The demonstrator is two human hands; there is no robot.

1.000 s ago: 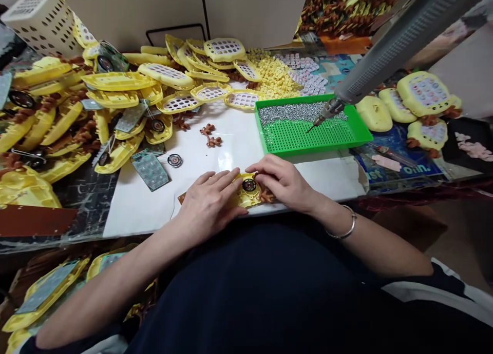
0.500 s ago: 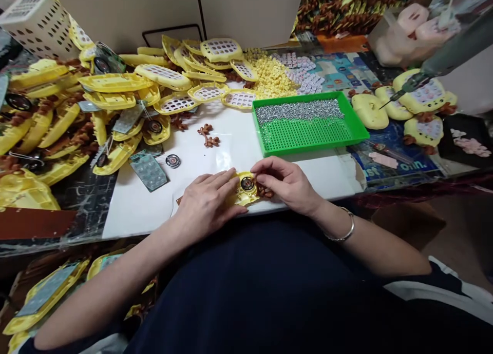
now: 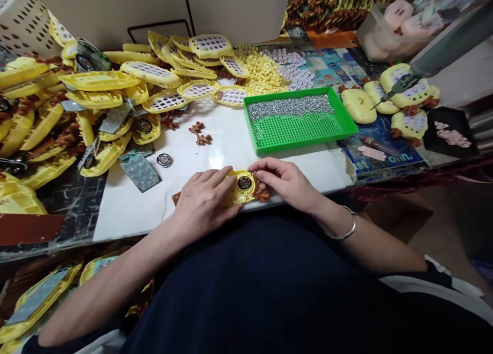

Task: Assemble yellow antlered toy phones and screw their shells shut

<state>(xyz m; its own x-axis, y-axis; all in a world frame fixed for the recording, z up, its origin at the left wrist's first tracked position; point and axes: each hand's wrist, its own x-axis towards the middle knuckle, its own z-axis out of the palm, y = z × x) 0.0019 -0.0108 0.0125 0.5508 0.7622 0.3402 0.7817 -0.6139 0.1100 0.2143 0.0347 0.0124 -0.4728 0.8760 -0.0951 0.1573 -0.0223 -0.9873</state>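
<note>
Shell: the open yellow shell lies on the person's side of the green tray, just beyond its left corner, on the white sheet. A round speaker sits in it; brown antlers stand at its right end.

Left hand: clamped over the shell's left part, fingers close together across the top, thumb apart from them along the near edge. Right hand: thumb and forefinger are nearly together at the antlers' far end, other fingers curled; whether anything is pinched between them cannot be told.

Surroundings: screws fill the tray's far half. A circuit board and a loose speaker lie well left of the tray; spare antlers lie nearer its left end. A powered screwdriver hangs right of the tray.

Handling, as judged: the shell looks light, stiff and smooth, apt to skid if pushed from one side. Sound grip is at the outer rim, opposite edges. The antlers look thin-stemmed, best taken near the base; the speaker's face should be spared pressure.
</note>
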